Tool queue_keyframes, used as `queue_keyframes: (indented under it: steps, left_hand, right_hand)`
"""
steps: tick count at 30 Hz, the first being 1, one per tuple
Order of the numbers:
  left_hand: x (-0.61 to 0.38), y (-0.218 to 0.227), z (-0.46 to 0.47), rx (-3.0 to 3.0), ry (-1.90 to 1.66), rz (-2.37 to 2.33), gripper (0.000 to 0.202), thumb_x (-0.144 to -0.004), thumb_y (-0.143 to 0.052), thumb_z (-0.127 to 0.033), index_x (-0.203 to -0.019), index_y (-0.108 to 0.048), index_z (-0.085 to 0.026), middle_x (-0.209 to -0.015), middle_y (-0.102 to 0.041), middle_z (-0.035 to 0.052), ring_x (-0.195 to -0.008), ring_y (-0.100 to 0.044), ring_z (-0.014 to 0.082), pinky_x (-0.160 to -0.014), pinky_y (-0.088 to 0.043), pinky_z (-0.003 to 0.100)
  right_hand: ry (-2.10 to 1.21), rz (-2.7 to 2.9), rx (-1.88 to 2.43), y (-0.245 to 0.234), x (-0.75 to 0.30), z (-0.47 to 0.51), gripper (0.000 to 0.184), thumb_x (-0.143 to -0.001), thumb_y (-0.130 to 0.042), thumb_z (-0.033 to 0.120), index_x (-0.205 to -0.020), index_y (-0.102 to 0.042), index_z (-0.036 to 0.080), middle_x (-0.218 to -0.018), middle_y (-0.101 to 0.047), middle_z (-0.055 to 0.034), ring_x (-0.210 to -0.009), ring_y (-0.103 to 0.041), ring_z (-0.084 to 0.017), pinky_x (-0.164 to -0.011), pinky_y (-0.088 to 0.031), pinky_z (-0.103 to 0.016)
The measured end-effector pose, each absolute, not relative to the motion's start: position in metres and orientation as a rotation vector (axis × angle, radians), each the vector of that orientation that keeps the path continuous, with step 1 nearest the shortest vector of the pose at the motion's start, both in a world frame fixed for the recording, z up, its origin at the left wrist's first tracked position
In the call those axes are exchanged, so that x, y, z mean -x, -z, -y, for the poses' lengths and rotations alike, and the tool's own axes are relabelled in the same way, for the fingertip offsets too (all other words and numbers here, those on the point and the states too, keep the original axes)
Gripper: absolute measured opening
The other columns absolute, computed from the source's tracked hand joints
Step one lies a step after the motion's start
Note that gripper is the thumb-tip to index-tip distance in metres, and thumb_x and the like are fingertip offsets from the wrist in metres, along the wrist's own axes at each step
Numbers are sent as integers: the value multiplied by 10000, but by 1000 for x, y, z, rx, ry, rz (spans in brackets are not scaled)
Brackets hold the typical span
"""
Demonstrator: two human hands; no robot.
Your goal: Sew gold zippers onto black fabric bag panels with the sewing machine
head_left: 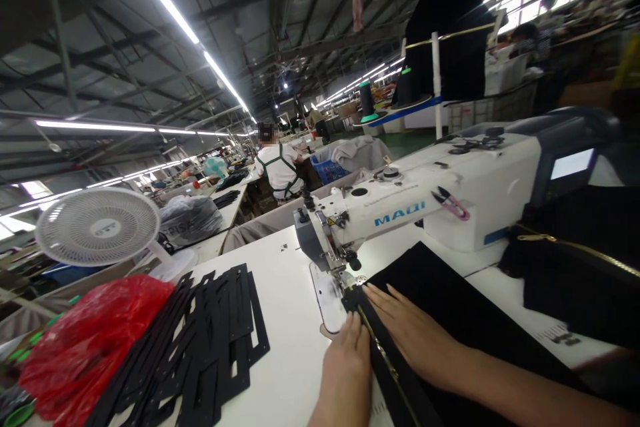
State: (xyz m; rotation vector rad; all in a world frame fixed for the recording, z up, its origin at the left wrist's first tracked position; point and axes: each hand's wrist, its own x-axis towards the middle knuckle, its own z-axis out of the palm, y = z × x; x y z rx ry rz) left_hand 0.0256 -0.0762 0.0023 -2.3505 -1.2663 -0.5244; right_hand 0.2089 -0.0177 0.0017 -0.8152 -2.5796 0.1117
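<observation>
Head view: left hand (345, 363) and right hand (407, 330) press flat, fingers spread, on black cloth (450, 297); the sewing machine (425, 203) needle (345, 272), so near, could prick them.

White worktable (290, 320): sewing machine (425, 203) mounted at centre. Black fabric panel (450, 307) lies flat at 5 o'clock from the needle plate (327, 297). Stack of black cut frame pieces (210, 340) at 8 o'clock, touching a red plastic bag (85, 347) farther out. White desk fan (97, 227) at 10 o'clock. Black fabric heap (575, 267) at 3 o'clock.
</observation>
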Motion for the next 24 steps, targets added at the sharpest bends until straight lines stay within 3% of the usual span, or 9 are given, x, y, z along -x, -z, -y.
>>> queue_keyframes:
  steps: [5, 10, 16, 24]
  left_hand:
    - [-32, -22, 57, 2473, 421, 1453, 500, -747, -355, 69, -1161, -552, -128, -1245, -561, 153, -1163, -523, 251, -968, -447, 492]
    - [-22, -18, 56, 2474, 469, 1427, 515, -772, -349, 59, -1237, -484, -118, -1270, -536, 169, -1159, -526, 249, -909, -508, 450]
    - [-22, -9, 53, 2454, 445, 1277, 435, -801, -347, 44, -1190, -501, -75, -1238, -557, 192, -1160, -523, 260, -925, -501, 455]
    - [-21, 0, 44, 2429, 594, 1300, 365, -887, -297, -26, -1194, -476, -107, -1257, -542, 181, -1206, -479, 243, -946, -481, 472]
  right_hand:
    - [-161, 2571, 863, -7, -210, 18, 461, -922, -380, 239, -1369, -376, 125, -1398, -361, -149, -1305, -301, -249, -1055, -295, -483]
    - [-160, 2556, 852, -6, -211, 18, 464, -923, -368, 226, -1376, -363, 125, -1399, -364, -147, -1304, -306, -245, -1061, -282, -481]
    - [-100, 2521, 843, -1, -210, 17, 471, -905, -383, 200, -1370, -372, 130, -1391, -384, -141, -1297, -322, -248, -1057, -293, -475]
    - [-42, 2488, 854, 0, -207, 16, 489, -874, -405, 175, -1361, -386, 132, -1365, -425, -146, -1250, -390, -270, -1037, -306, -479]
